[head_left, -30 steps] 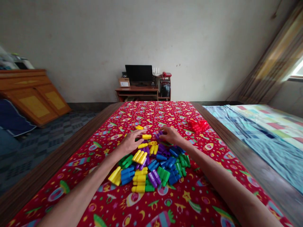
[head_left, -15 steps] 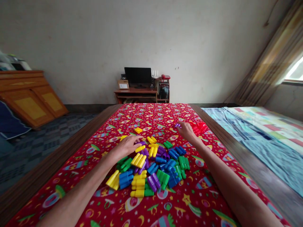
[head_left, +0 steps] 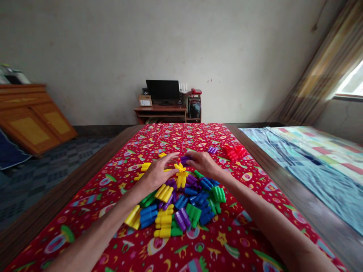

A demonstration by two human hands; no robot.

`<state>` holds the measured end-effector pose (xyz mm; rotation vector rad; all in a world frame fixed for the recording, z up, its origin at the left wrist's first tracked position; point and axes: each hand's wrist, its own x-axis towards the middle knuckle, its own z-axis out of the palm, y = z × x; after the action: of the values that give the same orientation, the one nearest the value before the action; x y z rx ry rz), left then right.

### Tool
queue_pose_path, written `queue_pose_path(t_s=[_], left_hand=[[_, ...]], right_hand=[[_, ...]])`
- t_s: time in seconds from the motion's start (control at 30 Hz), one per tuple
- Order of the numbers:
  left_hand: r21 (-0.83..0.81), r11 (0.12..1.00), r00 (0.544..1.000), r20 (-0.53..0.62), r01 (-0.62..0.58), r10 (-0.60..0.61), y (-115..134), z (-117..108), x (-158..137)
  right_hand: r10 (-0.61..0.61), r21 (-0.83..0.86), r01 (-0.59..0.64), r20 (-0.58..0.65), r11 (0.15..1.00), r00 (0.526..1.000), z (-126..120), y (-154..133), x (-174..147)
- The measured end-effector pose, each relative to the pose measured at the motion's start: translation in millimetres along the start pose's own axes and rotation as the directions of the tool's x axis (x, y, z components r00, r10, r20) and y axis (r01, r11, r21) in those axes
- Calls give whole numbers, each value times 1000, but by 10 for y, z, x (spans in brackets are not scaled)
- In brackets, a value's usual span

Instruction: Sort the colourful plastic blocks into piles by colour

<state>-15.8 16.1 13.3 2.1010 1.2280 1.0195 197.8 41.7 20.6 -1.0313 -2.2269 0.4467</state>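
- Head view: we see the right hand (head_left: 206,164) over the far side of the heap, its fingertips closed on a purple block (head_left: 185,160).
- Half a second ago that hand was out by the red blocks (head_left: 234,152) with a purple piece; now we find a loose purple block (head_left: 212,150) lying on the cloth there, just left of the red ones and apart from them.
- The left hand (head_left: 155,174) hangs over the heap's far left, thumb and fingers spread apart. We cannot tell whether its thumb tip touches the yellow piece (head_left: 180,168) between the two hands.
- The two hands, well apart half a second ago, are now near each other.
- The heap of blocks (head_left: 180,202), in yellow, blue, green and purple, lies nearer to us on the red printed cloth (head_left: 170,139) that covers the middle of the desk (head_left: 295,189); its near edge looks much the same as before.
- Past the left wrist we see yellow blocks (head_left: 145,166) lying on the cloth.
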Motion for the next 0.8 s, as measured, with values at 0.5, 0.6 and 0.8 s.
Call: queue_pose_path(t_s=[0.5, 0.6, 0.8], left_hand=[[642, 767, 992, 82, 18, -92, -911, -420, -133], [682, 731, 993, 92, -5, -80, -945, -416, -127], [648, 759, 978, 191, -62, -83, -634, -404, -112]], right_hand=[[188, -398, -264, -220, 878, 957, -302, 649, -37], [123, -337, -83, 98, 938, 988, -224, 304, -10], [4, -194, 118, 533, 974, 846, -136, -235, -72]])
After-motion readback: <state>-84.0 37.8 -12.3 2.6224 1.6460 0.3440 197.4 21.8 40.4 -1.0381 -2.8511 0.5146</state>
